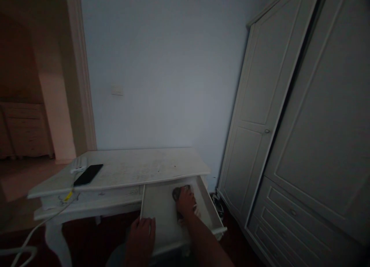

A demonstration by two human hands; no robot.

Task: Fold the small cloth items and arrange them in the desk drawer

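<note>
A white drawer (pixel 162 213) is pulled out from under the right part of a white desk (pixel 127 164). Over the drawer's front left corner my left hand (pixel 143 232) has its fingers curled, gripping the edge. My right hand (pixel 186 201) reaches down into the drawer, its fingers closed around a dark, rounded thing (pixel 175 194) whose kind is too dim to make out. Something pale and patterned (pixel 197 211) shows beside that wrist, partly covered by it.
On the desk's left end lie a black phone (pixel 88 174) and a white box-like item (pixel 78 165). A white cable (pixel 40 223) with a yellow tag hangs off that end. A white wardrobe (pixel 257 105) stands close on the right, with dark objects (pixel 216 205) on the floor beside it.
</note>
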